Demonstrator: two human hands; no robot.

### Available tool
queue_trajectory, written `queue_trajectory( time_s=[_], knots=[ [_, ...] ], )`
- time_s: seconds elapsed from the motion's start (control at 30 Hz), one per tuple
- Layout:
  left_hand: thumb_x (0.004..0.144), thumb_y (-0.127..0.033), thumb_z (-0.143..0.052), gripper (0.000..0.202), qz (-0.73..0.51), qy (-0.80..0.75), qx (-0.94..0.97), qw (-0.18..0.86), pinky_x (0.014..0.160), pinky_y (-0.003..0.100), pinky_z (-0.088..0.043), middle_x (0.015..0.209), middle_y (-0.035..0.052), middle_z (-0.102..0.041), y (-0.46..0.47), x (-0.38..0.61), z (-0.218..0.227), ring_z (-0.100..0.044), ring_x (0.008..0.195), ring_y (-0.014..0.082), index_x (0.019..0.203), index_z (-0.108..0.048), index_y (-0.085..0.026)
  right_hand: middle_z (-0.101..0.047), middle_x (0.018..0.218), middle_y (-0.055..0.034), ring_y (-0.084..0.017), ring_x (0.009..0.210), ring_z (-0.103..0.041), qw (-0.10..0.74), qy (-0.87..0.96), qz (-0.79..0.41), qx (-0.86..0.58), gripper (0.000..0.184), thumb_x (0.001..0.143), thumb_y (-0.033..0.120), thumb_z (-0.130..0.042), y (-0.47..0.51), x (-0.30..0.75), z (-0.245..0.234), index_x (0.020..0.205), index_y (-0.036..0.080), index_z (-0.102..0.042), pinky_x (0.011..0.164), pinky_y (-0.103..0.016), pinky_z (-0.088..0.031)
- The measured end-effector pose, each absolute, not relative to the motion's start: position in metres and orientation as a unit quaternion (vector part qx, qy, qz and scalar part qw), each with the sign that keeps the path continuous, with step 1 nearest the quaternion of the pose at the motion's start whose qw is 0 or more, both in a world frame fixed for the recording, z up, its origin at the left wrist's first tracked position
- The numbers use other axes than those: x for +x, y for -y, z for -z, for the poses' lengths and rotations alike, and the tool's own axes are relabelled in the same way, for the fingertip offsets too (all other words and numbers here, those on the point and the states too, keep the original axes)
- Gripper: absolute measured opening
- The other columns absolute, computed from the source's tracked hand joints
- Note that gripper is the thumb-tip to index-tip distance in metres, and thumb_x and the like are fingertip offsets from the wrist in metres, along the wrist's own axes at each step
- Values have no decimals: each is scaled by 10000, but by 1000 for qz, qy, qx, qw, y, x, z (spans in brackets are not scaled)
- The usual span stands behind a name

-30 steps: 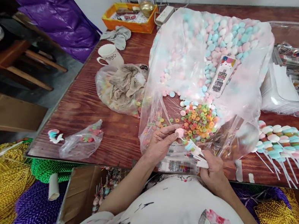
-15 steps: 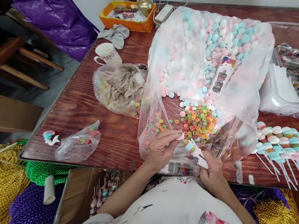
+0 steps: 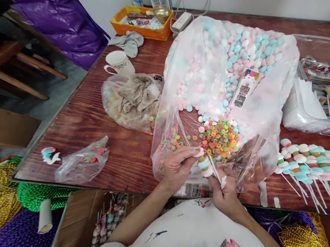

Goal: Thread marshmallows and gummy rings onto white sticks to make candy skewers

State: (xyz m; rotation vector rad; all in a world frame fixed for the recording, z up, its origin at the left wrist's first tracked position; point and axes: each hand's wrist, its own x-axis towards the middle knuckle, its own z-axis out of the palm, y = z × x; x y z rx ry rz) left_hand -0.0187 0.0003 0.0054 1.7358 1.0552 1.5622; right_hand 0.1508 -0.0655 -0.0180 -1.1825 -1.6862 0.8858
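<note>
A pink marshmallow [image 3: 200, 152] is pinched between the thumb and fingers of my left hand [image 3: 179, 166], at the near edge of the gummy ring pile [image 3: 221, 138]. Close by on the right, my right hand [image 3: 225, 194] is closed around a candy skewer [image 3: 205, 165], threaded with pale blue and white marshmallows and orange-green gummy rings. A bare white stick [image 3: 215, 167] slants up from the same hand, its tip near the pink marshmallow. Part of the skewer is hidden by my fingers. Under both hands lies a big clear plastic bag [image 3: 172, 118] full of pastel marshmallows.
Several finished candy skewers [image 3: 314, 162] lie at the right, below a clear tub [image 3: 299, 121] of packets. To the left are a bag with a cloth [image 3: 139, 97], a white mug [image 3: 119, 63], an orange tray [image 3: 143, 31] and a small plastic bag [image 3: 83, 164].
My right hand has moved slightly left and turned the skewer, so that a bare white stick now shows beside it. My left hand still pinches the pink marshmallow. The whole view has shifted slightly.
</note>
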Motion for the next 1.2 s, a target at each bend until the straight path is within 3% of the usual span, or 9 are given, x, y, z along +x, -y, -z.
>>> queue_trajectory(
  time_s=[0.13, 0.3, 0.53, 0.7, 0.8, 0.9, 0.97, 1.07, 1.2],
  knots=[
    [846, -80, -675, 352, -588, -370, 641, 325, 891, 342, -602, 1086, 31, -758, 11, -16, -8, -720, 998, 178, 1105, -736, -310, -513, 686, 13, -136, 624, -474, 462, 632, -390, -484, 174, 964, 187, -456, 64, 149, 15, 850, 204, -586, 621, -269, -408],
    [901, -214, -638, 328, -569, -366, 634, 373, 1028, 451, -539, 1321, 85, -653, 9, -20, -9, -625, 1223, 248, 1215, -683, -297, -467, 640, 34, -124, 579, -446, 490, 592, -387, -510, 224, 982, 238, -458, 62, 156, 21, 774, 205, -534, 587, -261, -377],
    [916, -286, -621, 212, -520, -440, 611, 403, 1027, 429, -546, 1134, 67, -749, 2, -24, -7, -702, 1082, 219, 1084, -739, -229, -550, 687, 10, -143, 624, -518, 430, 663, -311, -528, 200, 946, 163, -427, 73, 174, 7, 822, 214, -575, 630, -266, -432],
    [870, -341, -679, 236, -548, -506, 508, 430, 985, 420, -571, 1068, 44, -766, -7, -42, -1, -732, 985, 213, 1070, -743, -234, -605, 688, -12, -157, 610, -543, 478, 536, -117, -686, 178, 934, 241, -498, 78, 251, -10, 821, 187, -625, 606, -281, -440],
    [839, -335, -710, 215, -512, -530, 533, 416, 947, 391, -585, 997, 39, -780, -9, -43, 7, -738, 929, 199, 1018, -757, -224, -590, 651, -32, -178, 623, -542, 393, 480, 27, -784, 208, 911, 234, -501, 70, 304, -5, 760, 169, -630, 632, -300, -425],
    [842, -303, -701, 194, -479, -503, 602, 394, 908, 368, -589, 985, 37, -779, -6, -36, 14, -732, 903, 188, 1010, -755, -223, -614, 709, -78, -194, 654, -548, 263, 513, 69, -814, 205, 847, 136, -466, 61, 332, 7, 754, 151, -648, 622, -302, -406],
    [836, -265, -702, 179, -473, -469, 648, 369, 892, 363, -585, 977, 34, -778, -4, -33, 17, -728, 890, 185, 1001, -754, -223, -644, 773, -102, -210, 716, -580, 250, 527, 82, -808, 223, 847, 119, -456, 61, 338, 10, 813, 140, -675, 654, -310, -431],
    [820, -229, -710, 191, -478, -460, 675, 323, 892, 360, -578, 974, 31, -777, -4, -41, 19, -725, 890, 187, 1005, -756, -228, -682, 852, -116, -232, 812, -627, 336, 496, 120, -792, 213, 886, 176, -497, 71, 338, 1, 899, 137, -706, 734, -342, -482],
    [820, -236, -709, 182, -480, -496, 657, 302, 884, 352, -576, 964, 35, -776, -12, -57, 18, -725, 874, 187, 994, -759, -223, -699, 885, -100, -247, 837, -661, 546, 372, 129, -739, 189, 890, 283, -584, 86, 317, -26, 912, 142, -708, 805, -415, -522]
  ],
)
